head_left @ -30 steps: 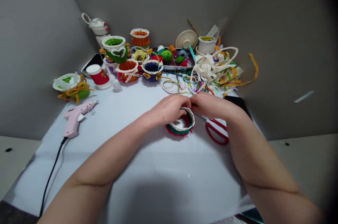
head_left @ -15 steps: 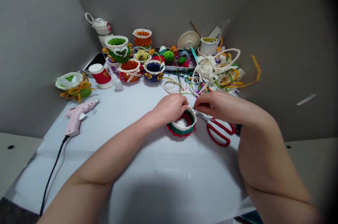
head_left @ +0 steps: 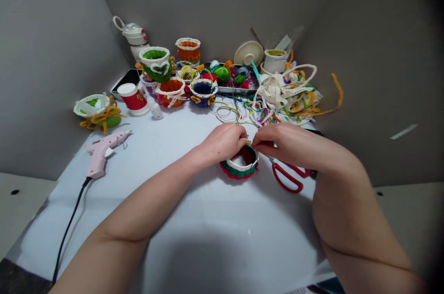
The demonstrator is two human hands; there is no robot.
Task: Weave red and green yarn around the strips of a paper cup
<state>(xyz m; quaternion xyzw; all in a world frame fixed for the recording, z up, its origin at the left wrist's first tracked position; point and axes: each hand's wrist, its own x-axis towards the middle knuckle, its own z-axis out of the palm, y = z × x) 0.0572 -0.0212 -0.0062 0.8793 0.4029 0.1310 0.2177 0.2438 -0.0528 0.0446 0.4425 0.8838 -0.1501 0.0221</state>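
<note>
The left hand (head_left: pixel 222 142) is gripping the white rim of a small red-and-green yarn basket (head_left: pixel 239 169), its fingers curling over the edge. The basket is sitting upright on the white-covered table (head_left: pixel 166 146), between both hands. The right hand (head_left: pixel 280 142) is holding a narrow pinch at the rim; whether it is gripping a fine strand, I cannot tell. Compared with the earlier view, that hand is now covering the blades of the red-handled scissors (head_left: pixel 287 177), which are lying just beside the basket. A heap of lace and pipe cleaners (head_left: pixel 286 93) is sitting just beyond the hands, with a metal tray of yarn balls (head_left: pixel 239 85) behind it. Open table is extending toward the front and left, up to a pink glue gun (head_left: pixel 100 157).
</note>
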